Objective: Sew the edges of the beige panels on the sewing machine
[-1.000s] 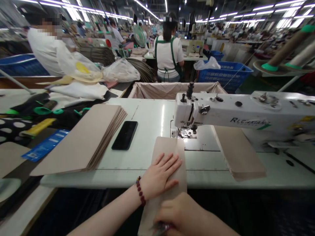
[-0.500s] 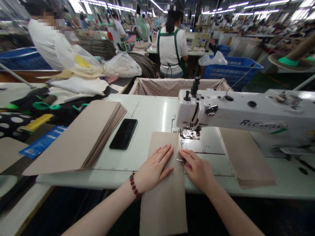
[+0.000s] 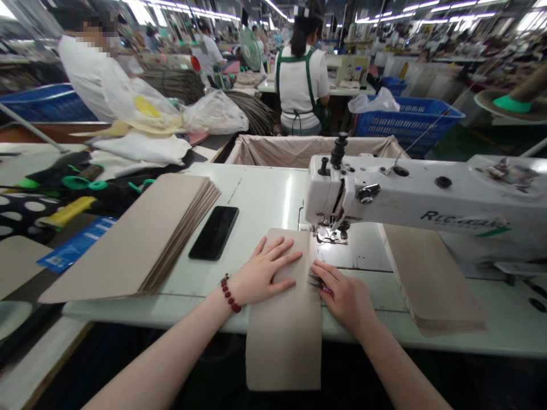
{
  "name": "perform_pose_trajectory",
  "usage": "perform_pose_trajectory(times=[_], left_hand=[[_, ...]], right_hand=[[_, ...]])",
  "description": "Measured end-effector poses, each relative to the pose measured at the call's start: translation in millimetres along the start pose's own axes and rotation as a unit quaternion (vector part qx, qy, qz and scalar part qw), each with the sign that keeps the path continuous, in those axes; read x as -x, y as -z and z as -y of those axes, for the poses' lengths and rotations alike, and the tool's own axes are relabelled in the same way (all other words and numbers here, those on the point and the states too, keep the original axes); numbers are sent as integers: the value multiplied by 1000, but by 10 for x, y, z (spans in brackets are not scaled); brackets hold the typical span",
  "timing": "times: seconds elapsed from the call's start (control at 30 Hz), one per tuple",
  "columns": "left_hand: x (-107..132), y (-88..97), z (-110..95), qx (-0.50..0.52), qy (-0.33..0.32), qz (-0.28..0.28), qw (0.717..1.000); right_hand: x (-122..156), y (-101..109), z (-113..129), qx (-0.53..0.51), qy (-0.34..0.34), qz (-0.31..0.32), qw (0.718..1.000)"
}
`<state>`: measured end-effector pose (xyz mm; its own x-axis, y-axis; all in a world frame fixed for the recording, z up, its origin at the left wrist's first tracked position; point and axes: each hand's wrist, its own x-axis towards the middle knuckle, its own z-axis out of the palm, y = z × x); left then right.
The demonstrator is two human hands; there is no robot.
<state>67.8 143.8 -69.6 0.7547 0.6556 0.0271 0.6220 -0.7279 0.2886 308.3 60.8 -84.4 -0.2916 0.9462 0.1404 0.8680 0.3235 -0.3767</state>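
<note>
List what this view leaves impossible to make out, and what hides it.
All in the head view:
Pointed metal tool: handle mostly covered by the right hand.
Beige panel: patch beneath the left hand hidden.
Stack at the right: far end hidden behind the sewing machine.
Sewing machine: right end cut off by the picture's edge.

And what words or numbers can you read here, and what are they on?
"RLC...IANG" on the white sewing machine; its middle letters are blurred.
Blue packet: pale markings, too blurred to read.
Table: front-edge marks, too small to read.
Farther back: nothing readable.
</note>
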Motion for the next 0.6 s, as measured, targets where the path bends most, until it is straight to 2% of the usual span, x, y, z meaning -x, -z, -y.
perform_pose_trajectory(times=[0.23, 0.6], left_hand=[[9, -30, -31, 0, 8, -24, 1000], [-3, -32, -12, 9, 10, -16, 1000]], right_hand=[[13, -35, -19, 1, 3, -1, 1000], [1, -42, -7, -4, -2, -1, 1000]])
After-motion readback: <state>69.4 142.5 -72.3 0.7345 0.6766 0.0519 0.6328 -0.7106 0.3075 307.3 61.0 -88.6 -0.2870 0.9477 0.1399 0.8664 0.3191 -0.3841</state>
